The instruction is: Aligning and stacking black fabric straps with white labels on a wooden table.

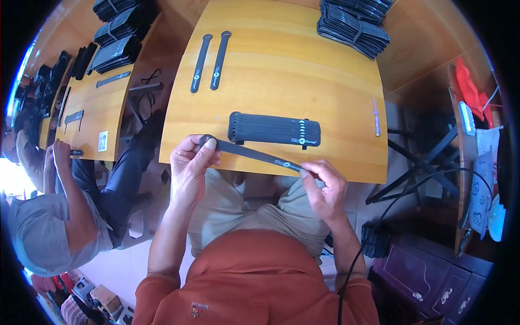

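Observation:
A long black strap (252, 152) with a rounded end and a small white print is stretched between my hands over the table's near edge. My left hand (190, 162) pinches its rounded left end between thumb and fingers. The other end, lower and to the right, is closed in the fingertips of my right hand (325, 189). Just beyond it on the table lies a neat row of overlapping black straps (265, 129), with a narrow band at its right end. Farther left, two single black straps (201, 64) (220, 60) lie side by side.
Bundled black straps (355, 32) are piled at the wooden table's (281, 70) far right corner. A thin pinkish tool (376, 116) lies near the right edge. To the left, a co-worker (54, 227) sits at another table (100, 116) with more bundles. A black cable (401, 197) hangs at the right.

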A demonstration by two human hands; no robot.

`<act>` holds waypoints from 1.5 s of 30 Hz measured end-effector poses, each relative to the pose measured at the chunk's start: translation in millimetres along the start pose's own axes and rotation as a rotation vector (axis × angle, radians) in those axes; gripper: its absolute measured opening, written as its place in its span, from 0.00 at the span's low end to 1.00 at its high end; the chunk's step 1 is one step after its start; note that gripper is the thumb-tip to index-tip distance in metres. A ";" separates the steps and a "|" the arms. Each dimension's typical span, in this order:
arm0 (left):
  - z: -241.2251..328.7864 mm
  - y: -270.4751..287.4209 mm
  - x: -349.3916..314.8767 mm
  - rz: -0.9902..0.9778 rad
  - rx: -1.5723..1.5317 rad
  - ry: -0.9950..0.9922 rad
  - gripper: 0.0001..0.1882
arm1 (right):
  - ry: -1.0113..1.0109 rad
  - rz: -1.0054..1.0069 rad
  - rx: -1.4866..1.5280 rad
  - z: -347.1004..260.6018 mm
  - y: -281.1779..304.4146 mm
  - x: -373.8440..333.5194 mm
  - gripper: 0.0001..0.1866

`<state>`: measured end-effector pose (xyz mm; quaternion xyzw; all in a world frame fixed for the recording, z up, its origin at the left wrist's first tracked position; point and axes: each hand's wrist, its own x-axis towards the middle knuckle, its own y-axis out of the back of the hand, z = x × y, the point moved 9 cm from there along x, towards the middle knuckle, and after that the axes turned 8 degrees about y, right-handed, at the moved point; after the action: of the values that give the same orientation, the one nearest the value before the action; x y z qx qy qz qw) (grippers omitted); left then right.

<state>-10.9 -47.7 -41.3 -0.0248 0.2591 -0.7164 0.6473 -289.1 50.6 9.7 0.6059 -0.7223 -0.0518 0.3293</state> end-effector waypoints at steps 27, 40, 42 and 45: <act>-8.1 -11.5 28.6 0.057 0.618 0.088 0.09 | -0.037 0.075 -0.154 51.6 16.2 22.4 0.09; -11.4 -9.9 33.0 0.143 0.727 0.140 0.06 | -0.101 0.078 -0.153 60.6 17.0 21.4 0.09; -11.8 -9.5 33.0 0.140 0.731 0.140 0.06 | -0.107 0.077 -0.151 61.0 17.0 21.5 0.09; -11.7 -10.3 32.4 0.143 0.744 0.152 0.06 | -0.105 0.078 -0.151 61.3 17.1 22.1 0.09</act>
<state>-29.9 -73.9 -57.0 0.2833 0.0298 -0.7143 0.6392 -337.6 15.1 -20.7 0.5472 -0.7557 -0.1251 0.3374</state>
